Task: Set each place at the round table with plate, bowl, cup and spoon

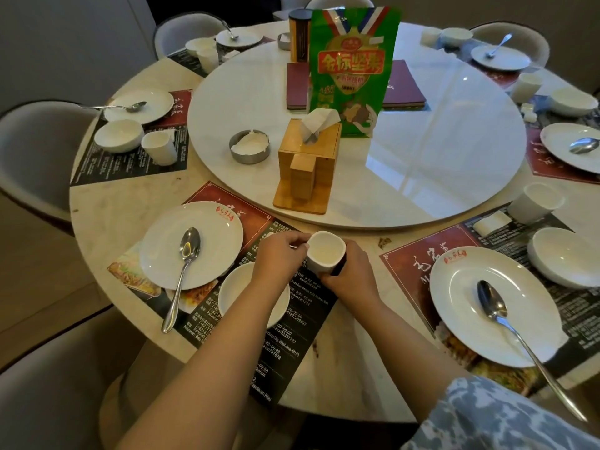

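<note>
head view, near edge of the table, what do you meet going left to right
spoon on a plate → bowl → left hand → cup → right hand → second plate with its spoon

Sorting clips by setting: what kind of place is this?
Probably a Chinese restaurant dining room: a round table with a lazy Susan, printed menu placemats, and logo-marked plates.

My single head camera looks forward and steeply down from the near edge of the round table, close above it.
</note>
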Demonstrator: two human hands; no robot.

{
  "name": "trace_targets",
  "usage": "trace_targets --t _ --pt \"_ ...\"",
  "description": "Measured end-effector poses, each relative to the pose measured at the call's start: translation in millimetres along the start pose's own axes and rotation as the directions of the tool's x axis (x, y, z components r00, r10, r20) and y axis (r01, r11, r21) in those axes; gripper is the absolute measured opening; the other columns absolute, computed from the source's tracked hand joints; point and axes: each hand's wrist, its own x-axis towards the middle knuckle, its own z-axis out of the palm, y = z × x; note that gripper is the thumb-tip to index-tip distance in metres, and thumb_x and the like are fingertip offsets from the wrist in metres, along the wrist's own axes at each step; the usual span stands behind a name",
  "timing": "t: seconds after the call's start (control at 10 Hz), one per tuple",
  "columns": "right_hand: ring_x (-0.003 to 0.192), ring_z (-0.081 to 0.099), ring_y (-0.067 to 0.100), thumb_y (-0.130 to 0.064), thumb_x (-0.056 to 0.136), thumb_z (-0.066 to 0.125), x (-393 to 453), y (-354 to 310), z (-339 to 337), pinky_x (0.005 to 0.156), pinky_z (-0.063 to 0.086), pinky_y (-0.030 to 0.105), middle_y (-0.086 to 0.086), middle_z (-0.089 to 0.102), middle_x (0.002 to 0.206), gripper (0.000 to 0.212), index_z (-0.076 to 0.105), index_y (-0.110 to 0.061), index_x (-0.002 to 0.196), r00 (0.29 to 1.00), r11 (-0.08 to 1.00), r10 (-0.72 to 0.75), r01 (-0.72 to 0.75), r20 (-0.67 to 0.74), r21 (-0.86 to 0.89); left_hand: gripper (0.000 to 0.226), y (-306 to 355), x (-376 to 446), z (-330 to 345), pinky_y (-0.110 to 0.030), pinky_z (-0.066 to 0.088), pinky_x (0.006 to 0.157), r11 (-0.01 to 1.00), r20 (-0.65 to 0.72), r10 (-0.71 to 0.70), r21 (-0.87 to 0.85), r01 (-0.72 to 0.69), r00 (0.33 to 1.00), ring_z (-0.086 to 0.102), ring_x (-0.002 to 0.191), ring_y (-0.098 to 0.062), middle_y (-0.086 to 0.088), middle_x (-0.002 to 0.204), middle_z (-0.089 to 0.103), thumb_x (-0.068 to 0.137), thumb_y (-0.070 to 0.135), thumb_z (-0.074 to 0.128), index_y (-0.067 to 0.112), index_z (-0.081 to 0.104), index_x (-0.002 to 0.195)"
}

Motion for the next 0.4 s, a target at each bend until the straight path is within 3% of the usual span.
trace_targets --t 0.1,0.3,0.4 --pt "0.119 0.049 0.018 -0.024 0.068 0.084 -1.3 0.1 1.3 0.093 0.045 0.031 0.0 0.055 0.126 0.07 0.049 -0.019 0.128 1.0 1.0 0.002 -0.002 -0.008 0.01 0.027 0.8 -2.3 -1.2 -0.044 0.054 0.091 1.0 0.007 0.015 0.019 -0.015 1.0 0.065 0.101 -0.022 0.0 0.114 0.07 0.091 0.019 0.061 0.024 0.071 0.116" --pt "0.119 0.049 0.013 -0.02 0.071 0.083 -29.9 -5.5 -4.9 0.091 0.04 0.024 0.001 0.054 0.131 0.076 0.045 -0.017 0.136 0.997 0.995 0.067 -0.064 -0.036 0.081 0.041 -0.5 -20.6 -9.8 -0.026 0.042 0.091 0.989 0.004 0.142 0.034 -0.142 0.99 0.059 0.114 -0.019 -0.001 0.131 0.06 0.092 0.017 0.058 0.018 0.057 0.133" --pt "0.127 0.046 0.017 -0.027 0.078 0.078 -60.4 -8.9 -7.4 0.102 0.042 0.031 0.002 0.05 0.14 0.072 0.042 -0.016 0.14 0.985 0.988 0.119 -0.105 -0.128 0.11 0.043 -7.1 -39.6 -17.6 -0.021 0.046 0.081 0.979 -0.008 0.205 -0.011 -0.205 0.979 0.059 0.102 -0.011 0.0 0.134 0.056 0.091 0.016 0.059 0.019 0.054 0.134"
